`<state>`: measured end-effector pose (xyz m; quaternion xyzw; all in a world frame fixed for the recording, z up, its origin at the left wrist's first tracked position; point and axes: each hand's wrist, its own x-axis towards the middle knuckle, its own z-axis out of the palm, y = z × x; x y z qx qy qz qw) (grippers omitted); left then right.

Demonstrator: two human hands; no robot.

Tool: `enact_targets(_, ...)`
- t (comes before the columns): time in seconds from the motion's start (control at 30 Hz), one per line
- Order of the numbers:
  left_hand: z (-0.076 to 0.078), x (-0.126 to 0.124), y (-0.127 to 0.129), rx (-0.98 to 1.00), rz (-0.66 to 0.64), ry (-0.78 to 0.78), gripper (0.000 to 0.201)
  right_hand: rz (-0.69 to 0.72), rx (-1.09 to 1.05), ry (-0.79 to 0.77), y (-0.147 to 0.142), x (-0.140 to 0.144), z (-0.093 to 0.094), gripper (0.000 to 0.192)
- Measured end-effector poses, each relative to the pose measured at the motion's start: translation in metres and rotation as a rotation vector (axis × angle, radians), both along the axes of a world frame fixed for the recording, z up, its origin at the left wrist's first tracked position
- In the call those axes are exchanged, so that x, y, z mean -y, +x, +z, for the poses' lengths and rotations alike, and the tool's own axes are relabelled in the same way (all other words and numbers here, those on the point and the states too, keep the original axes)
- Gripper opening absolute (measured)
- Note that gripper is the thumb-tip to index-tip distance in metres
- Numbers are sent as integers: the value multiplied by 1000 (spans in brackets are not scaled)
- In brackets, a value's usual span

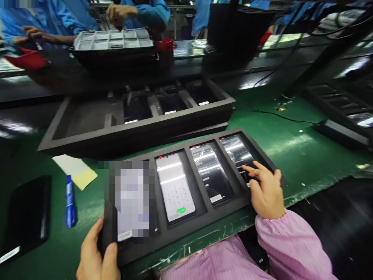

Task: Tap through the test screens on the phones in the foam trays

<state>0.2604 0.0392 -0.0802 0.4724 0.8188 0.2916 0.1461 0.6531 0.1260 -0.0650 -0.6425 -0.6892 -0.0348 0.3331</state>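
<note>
A black foam tray lies on the green bench before me, with several smartphones in its slots. My left hand grips its near left corner, thumb in front and fingers around the left end. My right hand is over the rightmost phone, fingers spread, fingertips at its dark screen; whether they press it I cannot tell. Beside that, another phone shows lines of text on black. A white-screened phone displays a dial pad with a green button. The leftmost phone is mostly blurred out.
Behind stands a deeper foam tray holding dark phones. At left lie a blue marker, paper slips and a black phone-like device. A cable crosses the right side. People in blue sleeves work across the bench.
</note>
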Motion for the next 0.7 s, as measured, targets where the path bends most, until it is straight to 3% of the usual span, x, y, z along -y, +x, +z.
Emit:
enact_targets(0.13, 0, 5, 6, -99, -169, 162, 67, 122, -126, 79, -22, 9, 7, 6)
enact_targets(0.27, -1, 9, 8, -95, -265, 255, 65, 446, -115, -20, -66, 21, 12, 11)
enact_targets(0.33, -2, 10, 7, -55, -281, 286, 63, 544, -91, -58, -88, 26, 13, 16)
enact_targets(0.53, -4, 12, 8, 42, -218, 270, 53, 552, -32, -162, -123, 29, 15, 25)
enact_targets(0.7, -1, 10, 10, 49, -194, 201, 51, 559, 33, -146, -123, 27, 20, 28)
